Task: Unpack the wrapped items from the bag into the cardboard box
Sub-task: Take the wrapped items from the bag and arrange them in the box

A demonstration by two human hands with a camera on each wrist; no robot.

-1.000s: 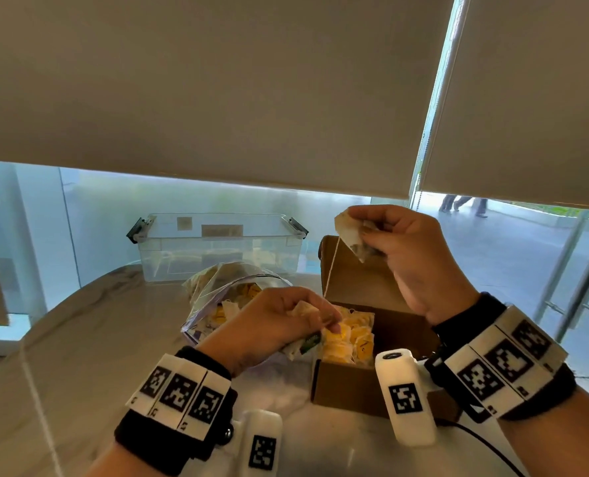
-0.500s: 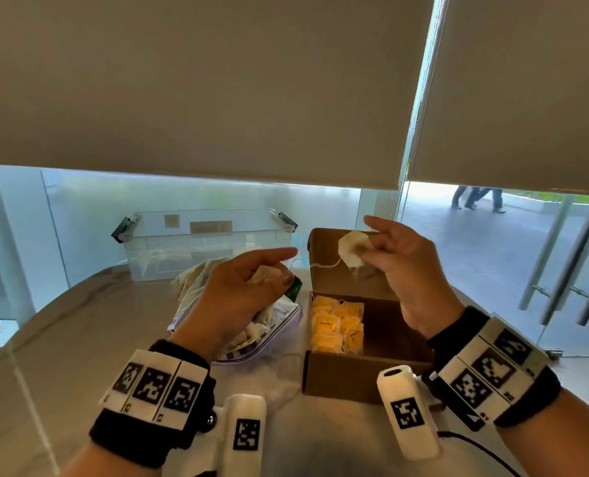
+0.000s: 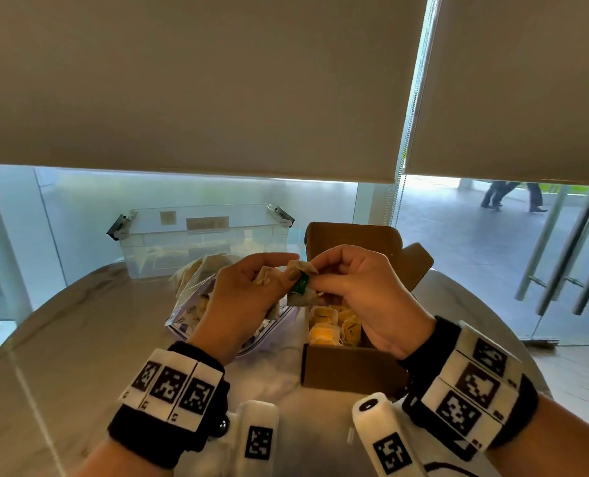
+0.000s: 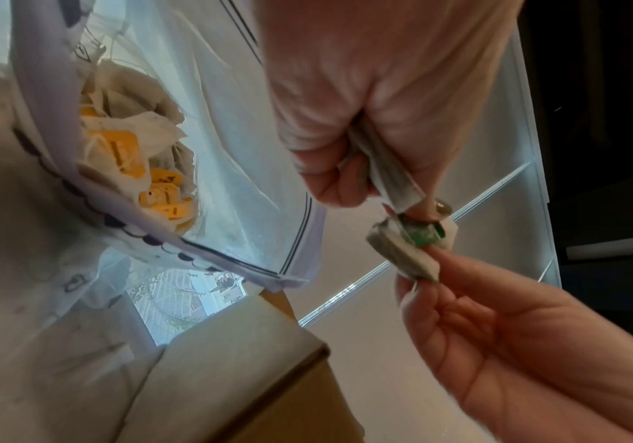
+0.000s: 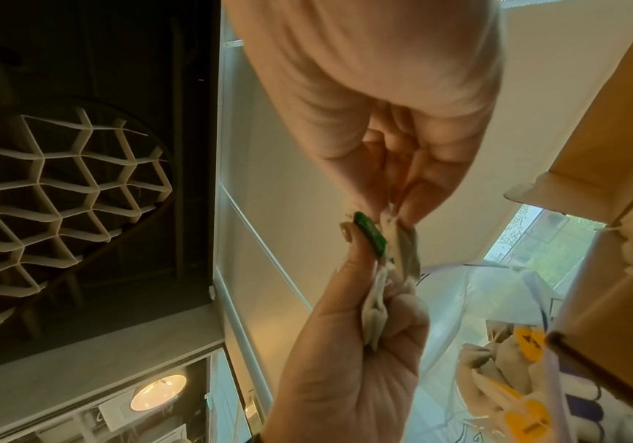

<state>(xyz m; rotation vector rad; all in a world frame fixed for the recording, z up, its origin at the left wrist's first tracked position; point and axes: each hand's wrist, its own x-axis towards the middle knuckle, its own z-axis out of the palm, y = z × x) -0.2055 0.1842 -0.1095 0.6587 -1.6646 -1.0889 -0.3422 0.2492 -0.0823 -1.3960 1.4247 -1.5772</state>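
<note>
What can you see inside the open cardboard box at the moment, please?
Inside the cardboard box, several yellow-tagged wrapped items lie at its left end; the right hand covers the rest of the inside.

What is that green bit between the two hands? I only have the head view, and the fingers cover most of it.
Observer: The left wrist view shows a small green paper tag lying against a folded white paper tea bag, which the right hand pinches from below.
Operator: Does the left hand hold anything itself?
Observer: Yes. In the right wrist view the left hand holds a crumpled white tea bag in its curled fingers, with its thumb tip on the tag.
Operator: Is the bag empty?
Observer: No. The left wrist view looks into the clear plastic zip bag: several white tea bags with yellow tags lie inside.
</note>
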